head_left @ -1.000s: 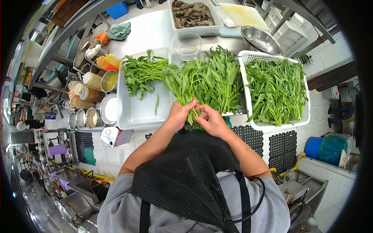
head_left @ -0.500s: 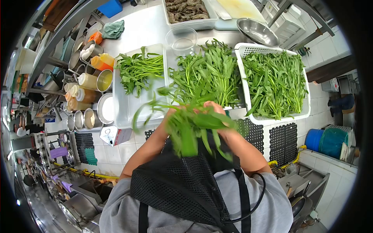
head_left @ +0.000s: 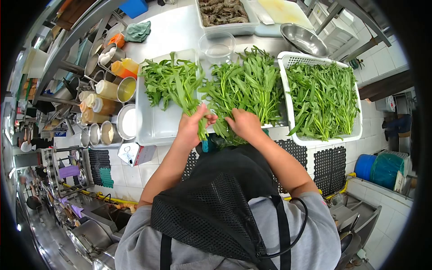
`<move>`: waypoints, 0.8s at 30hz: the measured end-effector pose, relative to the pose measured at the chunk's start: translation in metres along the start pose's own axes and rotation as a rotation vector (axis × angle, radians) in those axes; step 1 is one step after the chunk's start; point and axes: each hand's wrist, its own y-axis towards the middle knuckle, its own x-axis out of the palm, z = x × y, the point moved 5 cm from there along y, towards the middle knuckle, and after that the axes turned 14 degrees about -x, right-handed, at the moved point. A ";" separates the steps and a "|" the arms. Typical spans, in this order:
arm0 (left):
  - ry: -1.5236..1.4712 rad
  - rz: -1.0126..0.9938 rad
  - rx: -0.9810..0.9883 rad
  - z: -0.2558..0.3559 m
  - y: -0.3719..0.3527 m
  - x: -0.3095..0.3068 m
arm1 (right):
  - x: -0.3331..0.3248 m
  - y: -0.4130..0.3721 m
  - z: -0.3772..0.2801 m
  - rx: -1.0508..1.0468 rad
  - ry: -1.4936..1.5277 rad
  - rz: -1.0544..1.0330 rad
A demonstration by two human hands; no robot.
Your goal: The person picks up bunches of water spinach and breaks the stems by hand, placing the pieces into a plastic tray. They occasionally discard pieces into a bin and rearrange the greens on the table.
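Observation:
My left hand is wrapped round the stems of a bunch of water spinach, at the right front of a translucent plastic tray. The bunch's leafy end points away from me, over more greens in the tray. My right hand is closed at the table's front edge, with leafy water spinach under its fingers and hanging below. Just beyond it lies a loose pile of water spinach on the steel table. How firmly the right fingers grip is partly hidden.
A white perforated basket full of greens stands right. Behind are a clear round bowl, a tub of shrimp and a steel bowl. Sauce bottles and steel pots line the left side.
My hands, together on one bunch over my lap before, have moved apart. The left has carried greens forward and left to the tray; the right is at the table's edge.

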 end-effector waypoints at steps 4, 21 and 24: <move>0.077 0.049 0.082 0.006 -0.004 0.000 | 0.021 0.016 0.013 0.019 -0.039 0.005; 0.094 0.074 0.145 -0.006 0.019 0.016 | -0.020 -0.023 -0.013 0.118 1.047 0.251; 0.227 0.108 0.108 -0.008 0.025 0.010 | -0.032 -0.026 -0.016 0.075 0.814 0.239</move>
